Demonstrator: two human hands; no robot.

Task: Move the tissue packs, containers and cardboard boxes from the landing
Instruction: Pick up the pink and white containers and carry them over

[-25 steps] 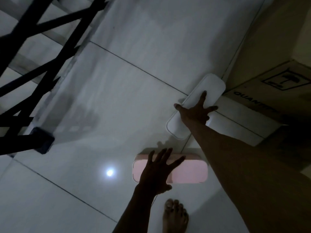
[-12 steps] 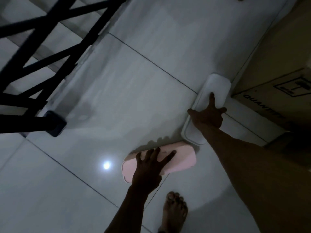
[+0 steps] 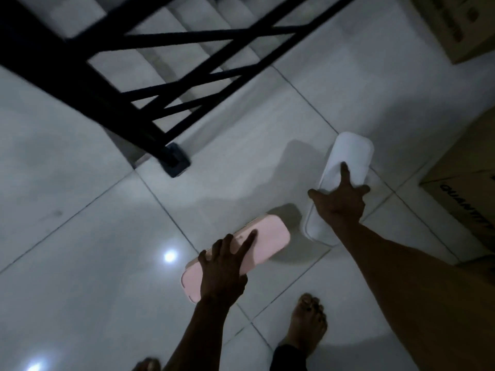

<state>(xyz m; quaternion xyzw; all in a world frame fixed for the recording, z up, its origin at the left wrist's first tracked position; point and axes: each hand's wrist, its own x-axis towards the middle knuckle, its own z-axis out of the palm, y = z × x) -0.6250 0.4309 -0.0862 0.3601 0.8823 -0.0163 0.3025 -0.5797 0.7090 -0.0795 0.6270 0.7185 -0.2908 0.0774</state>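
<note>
A long pink container [image 3: 267,242] with rounded ends hangs just above the white tile floor and casts a shadow beneath. My left hand [image 3: 222,271] spans its near half from above, fingers wrapped over its edges. A matching white container [image 3: 351,153] lies further right, pointing away from me. My right hand [image 3: 338,202] grips its middle from above with the thumb and fingers spread to its sides. A brown cardboard box [image 3: 466,199] with dark print stands at the right edge, close to the white container.
A black metal railing [image 3: 134,84] runs across the upper left, its foot [image 3: 175,160] set in the floor, with stairs [image 3: 166,22] descending behind it. Another cardboard box [image 3: 450,25] sits at the top right. My bare foot [image 3: 308,322] stands below the containers. Light is dim.
Both hands have closed over the containers. The pink one has swung to a diagonal and come up off the tiles. The view has shifted, bringing the railing and stairs closer.
</note>
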